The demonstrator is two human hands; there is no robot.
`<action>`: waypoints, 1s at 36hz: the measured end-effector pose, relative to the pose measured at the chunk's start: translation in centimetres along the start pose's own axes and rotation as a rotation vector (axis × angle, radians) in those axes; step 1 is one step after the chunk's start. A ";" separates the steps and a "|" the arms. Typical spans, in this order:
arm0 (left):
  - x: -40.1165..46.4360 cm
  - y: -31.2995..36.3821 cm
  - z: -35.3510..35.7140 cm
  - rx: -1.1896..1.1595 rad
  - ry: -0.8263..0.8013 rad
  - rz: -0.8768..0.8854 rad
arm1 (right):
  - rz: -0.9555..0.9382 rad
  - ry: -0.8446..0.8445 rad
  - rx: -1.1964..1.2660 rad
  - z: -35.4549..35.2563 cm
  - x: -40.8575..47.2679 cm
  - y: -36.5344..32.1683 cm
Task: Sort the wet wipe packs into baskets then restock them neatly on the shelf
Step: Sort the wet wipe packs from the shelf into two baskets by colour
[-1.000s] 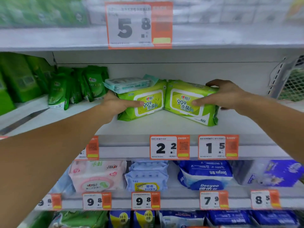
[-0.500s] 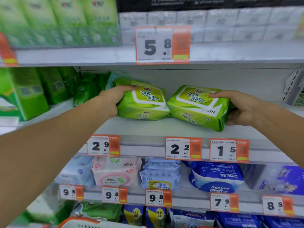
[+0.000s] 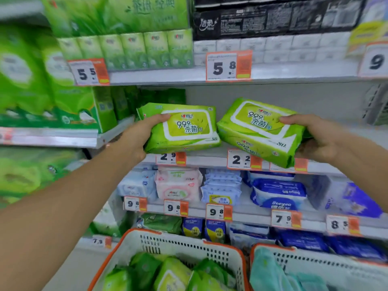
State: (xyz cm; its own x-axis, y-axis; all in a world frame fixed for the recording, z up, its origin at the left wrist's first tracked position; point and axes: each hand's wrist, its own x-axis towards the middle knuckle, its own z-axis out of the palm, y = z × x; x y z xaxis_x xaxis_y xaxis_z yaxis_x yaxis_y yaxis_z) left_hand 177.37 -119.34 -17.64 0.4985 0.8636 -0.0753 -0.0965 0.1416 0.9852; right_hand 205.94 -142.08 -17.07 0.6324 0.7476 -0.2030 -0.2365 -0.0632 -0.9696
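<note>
Now each hand grips a lime-green wet wipe pack printed "99.9" and "80": the left hand (image 3: 134, 139) curls round the left pack (image 3: 184, 128), the right hand (image 3: 319, 139) round the tilted right pack (image 3: 260, 131), both held in front of the shelf edge (image 3: 210, 162) above price tags reading 2.9 and 2.2. Behind them the shelf bay (image 3: 273, 101) stands open, and below, the left basket (image 3: 189, 246) holds green packs beside the right basket (image 3: 325, 267) with teal ones. Half a second ago both packs sat on the shelf; they have since been lifted off and drawn toward the person.
</note>
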 end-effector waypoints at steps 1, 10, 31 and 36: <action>-0.9 -0.6 -0.8 -0.010 0.012 0.009 | -0.015 -0.023 -0.004 0.0 -0.8 0.6; -9.1 -5.7 -7.2 -0.040 0.062 0.053 | -0.023 -0.240 -0.085 0.6 -6.1 5.1; -13.1 -14.0 -16.1 0.263 -0.055 -0.335 | 0.284 -0.311 -0.147 4.2 -8.6 21.0; -13.3 -19.3 -15.6 0.908 0.081 -0.457 | 0.483 -0.380 -0.423 5.3 -10.0 33.1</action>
State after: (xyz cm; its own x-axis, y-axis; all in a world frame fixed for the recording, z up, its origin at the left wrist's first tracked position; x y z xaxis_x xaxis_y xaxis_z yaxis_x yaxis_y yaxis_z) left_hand 159.16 -126.04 -38.07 0.2606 0.8539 -0.4504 0.7955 0.0744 0.6013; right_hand 187.82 -148.14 -46.39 0.2127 0.7443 -0.6330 -0.0711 -0.6343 -0.7698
